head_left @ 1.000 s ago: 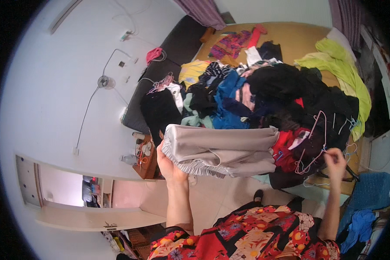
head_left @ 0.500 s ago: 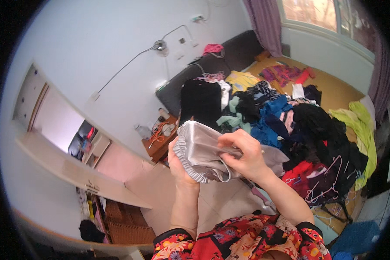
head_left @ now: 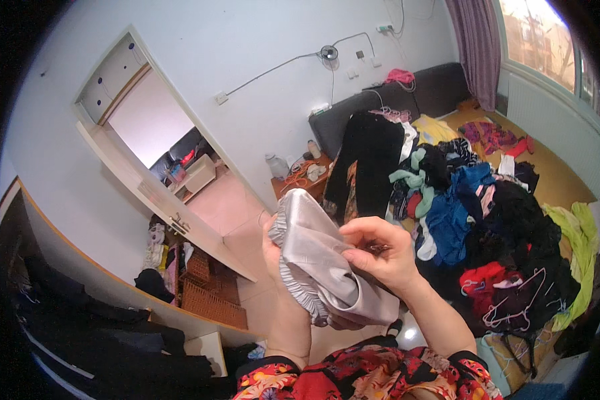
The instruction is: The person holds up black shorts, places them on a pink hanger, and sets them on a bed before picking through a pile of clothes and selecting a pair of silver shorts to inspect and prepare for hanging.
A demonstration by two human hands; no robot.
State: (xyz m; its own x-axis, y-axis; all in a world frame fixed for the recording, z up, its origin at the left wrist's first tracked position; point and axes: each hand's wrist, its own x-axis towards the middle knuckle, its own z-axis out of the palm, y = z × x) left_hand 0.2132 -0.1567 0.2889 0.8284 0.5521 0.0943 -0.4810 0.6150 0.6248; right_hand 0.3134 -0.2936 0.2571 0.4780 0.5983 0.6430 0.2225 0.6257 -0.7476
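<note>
The left hand's (head_left: 271, 248) grip is closed on the gathered edge of a grey garment (head_left: 313, 257), held up above the floor (head_left: 252, 303). The right hand (head_left: 383, 257) touches its side; whether that grip is pinching cloth, I cannot tell. Beyond, clothes (head_left: 450, 223) lie heaped on the bed (head_left: 545, 181).
</note>
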